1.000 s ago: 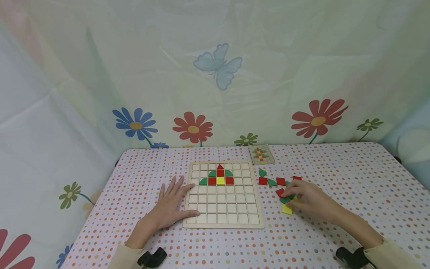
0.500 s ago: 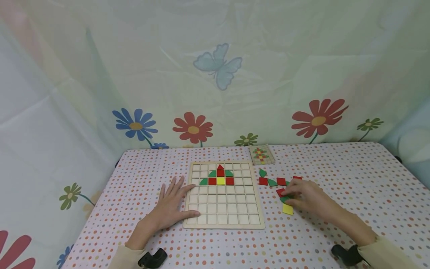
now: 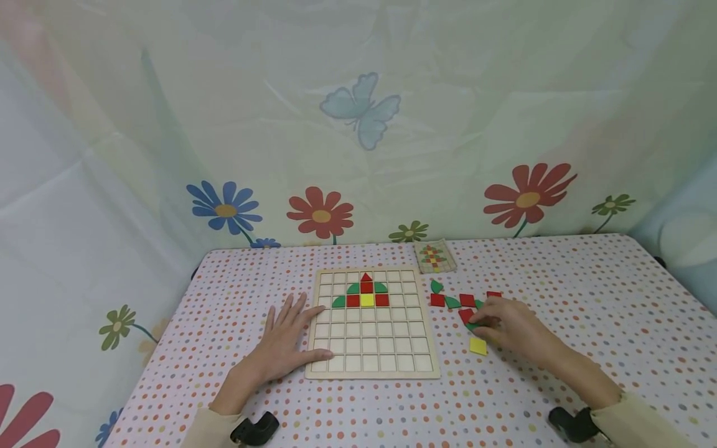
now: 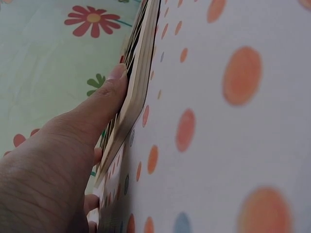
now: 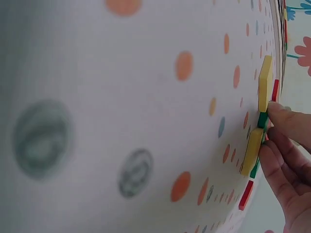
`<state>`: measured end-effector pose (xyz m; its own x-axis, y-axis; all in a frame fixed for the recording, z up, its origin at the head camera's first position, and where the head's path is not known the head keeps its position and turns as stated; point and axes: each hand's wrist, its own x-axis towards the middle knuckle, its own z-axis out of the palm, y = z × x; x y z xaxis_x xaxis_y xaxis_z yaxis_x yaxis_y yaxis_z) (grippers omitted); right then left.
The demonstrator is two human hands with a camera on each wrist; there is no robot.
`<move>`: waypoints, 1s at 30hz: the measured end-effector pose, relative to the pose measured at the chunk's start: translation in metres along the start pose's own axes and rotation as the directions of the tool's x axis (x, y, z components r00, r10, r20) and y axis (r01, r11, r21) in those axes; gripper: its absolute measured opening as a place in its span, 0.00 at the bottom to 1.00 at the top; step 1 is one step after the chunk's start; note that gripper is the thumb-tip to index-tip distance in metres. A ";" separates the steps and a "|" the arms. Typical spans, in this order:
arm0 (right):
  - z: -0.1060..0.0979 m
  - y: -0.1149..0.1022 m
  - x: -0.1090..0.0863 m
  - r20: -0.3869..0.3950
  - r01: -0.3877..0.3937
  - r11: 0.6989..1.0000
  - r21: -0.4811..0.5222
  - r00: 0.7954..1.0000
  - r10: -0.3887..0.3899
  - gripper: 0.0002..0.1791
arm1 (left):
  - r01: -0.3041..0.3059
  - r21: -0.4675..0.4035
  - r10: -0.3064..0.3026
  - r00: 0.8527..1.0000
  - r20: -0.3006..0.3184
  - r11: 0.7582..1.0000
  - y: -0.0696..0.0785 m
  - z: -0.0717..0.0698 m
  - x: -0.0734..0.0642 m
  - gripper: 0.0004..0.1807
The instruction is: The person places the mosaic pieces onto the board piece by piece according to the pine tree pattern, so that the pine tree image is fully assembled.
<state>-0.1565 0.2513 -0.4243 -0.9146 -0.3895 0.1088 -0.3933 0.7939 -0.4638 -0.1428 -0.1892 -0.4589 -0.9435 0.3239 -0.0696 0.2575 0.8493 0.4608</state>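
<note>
My left hand (image 3: 284, 343) lies spread at the left side of the wooden grid board (image 3: 376, 376), fingertips and thumb resting on its edge. In the left wrist view the thumb (image 4: 104, 99) presses on the board's rim. Red, green and yellow tiles fill part of the upper grid, topped by a red triangle tile (image 3: 366, 277). My right hand (image 3: 515, 328) is at the loose tiles right of the board. Its curled thumb and fingers pinch at a green tile (image 5: 263, 120), mostly hidden, between two yellow tiles. A red tile (image 3: 465, 316) lies beside the fingertips.
A small pattern card (image 3: 435, 257) lies behind the loose tiles. A yellow square tile (image 3: 478, 346) sits in front of the right fingertips. Red squares (image 3: 437, 300) and green curved tiles (image 3: 452, 302) are scattered nearby on the dotted tablecloth (image 3: 358, 414). A flowered cloth hangs behind.
The right hand and wrist have shifted slightly left among the loose tiles, and its fingers now cover more of the green tile. My left hand has stayed on the board.
</note>
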 end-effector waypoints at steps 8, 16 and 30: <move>0.003 -0.001 0.000 -0.014 -0.012 1.000 -0.026 1.000 0.012 0.08 | -0.015 -0.021 0.015 1.000 0.007 1.000 -0.001 -0.001 -0.001 0.50; -0.003 0.001 0.004 0.055 0.007 1.000 0.009 0.998 -0.007 0.09 | -0.010 -0.005 0.010 1.000 -0.002 1.000 0.000 -0.001 0.000 0.50; -0.002 0.001 0.008 0.062 -0.029 0.999 0.046 0.998 0.026 0.10 | -0.006 0.010 0.006 1.000 0.000 1.000 -0.001 0.000 0.001 0.51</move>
<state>-0.1641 0.2502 -0.4217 -0.9168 -0.3972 0.0421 -0.3622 0.7823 -0.5068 -0.1436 -0.1900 -0.4598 -0.9419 0.3293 -0.0665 0.2657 0.8512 0.4527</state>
